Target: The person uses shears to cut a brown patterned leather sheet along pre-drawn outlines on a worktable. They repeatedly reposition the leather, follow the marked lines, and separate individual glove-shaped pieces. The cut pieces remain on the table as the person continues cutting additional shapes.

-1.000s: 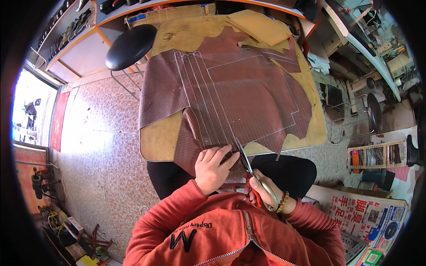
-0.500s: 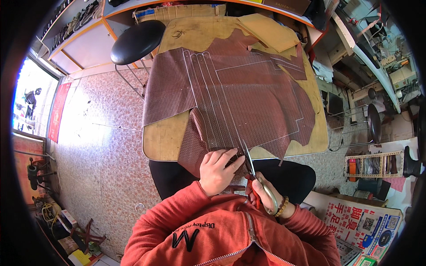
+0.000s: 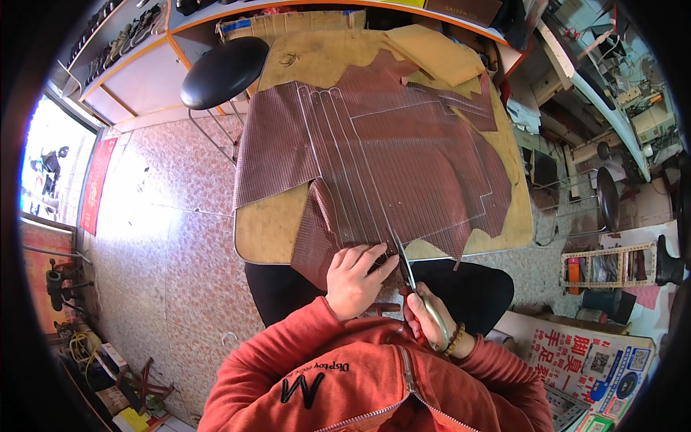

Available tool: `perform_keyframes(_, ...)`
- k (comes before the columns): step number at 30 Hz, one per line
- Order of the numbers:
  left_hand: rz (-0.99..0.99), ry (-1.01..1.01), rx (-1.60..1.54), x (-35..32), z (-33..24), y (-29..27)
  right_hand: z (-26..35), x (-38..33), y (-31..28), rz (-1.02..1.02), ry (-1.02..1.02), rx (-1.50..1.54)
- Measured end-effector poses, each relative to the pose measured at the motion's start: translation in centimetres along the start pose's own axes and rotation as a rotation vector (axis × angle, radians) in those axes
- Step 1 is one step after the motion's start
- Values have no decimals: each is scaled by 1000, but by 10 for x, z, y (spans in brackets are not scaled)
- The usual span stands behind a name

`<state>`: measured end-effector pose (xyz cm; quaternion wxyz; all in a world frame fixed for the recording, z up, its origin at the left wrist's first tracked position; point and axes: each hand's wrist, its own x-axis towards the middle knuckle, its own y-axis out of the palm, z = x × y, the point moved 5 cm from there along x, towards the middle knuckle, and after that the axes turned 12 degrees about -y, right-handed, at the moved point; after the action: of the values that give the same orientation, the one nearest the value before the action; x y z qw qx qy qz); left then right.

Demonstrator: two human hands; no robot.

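A large piece of brown, woven-textured leather (image 3: 425,173), marked with pale outlines and long parallel lines, lies over the table and hangs past its near edge. My left hand (image 3: 356,279) grips the leather at that edge, fingers bent over it; the thumb is hard to make out. Just right of those fingertips, the blades of a pair of scissors (image 3: 404,261) lie along one of the long pale lines. Their red-and-metal handles are in my right hand (image 3: 433,317), which is closed round them. The blades look nearly together, and the lower one is partly hidden by the leather.
Under the leather stands a yellowish wooden table (image 3: 270,234) with a tan flat sheet (image 3: 439,54) at its far right. A black round stool (image 3: 224,72) is at the far left. Shelves with shoes (image 3: 133,36) line the back. A printed board (image 3: 583,360) leans at the lower right.
The scissors' handles have come together and the blades have closed along the line. My left hand stays at the leather's near edge, with little movement.
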<state>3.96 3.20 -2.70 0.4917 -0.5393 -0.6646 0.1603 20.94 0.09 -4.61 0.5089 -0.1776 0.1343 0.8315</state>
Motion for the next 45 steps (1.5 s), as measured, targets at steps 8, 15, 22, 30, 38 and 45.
perform_keyframes(8,11,-4,21,1,-2,-2,-4,-1,1,-20,7,19)
perform_keyframes(15,11,-23,-14,1,-4,-4,-5,-3,1,-24,10,43)
perform_keyframes(22,0,-22,-14,0,-3,-4,-5,-3,1,-13,6,54)
perform_keyframes(30,-3,-21,-26,1,-4,-5,-6,-3,2,-29,11,62)
perform_keyframes(38,-2,-35,-48,2,-5,-6,0,0,3,-26,-40,8)
perform_keyframes(45,-3,-43,-48,2,-6,-6,-3,0,5,-25,-40,15)
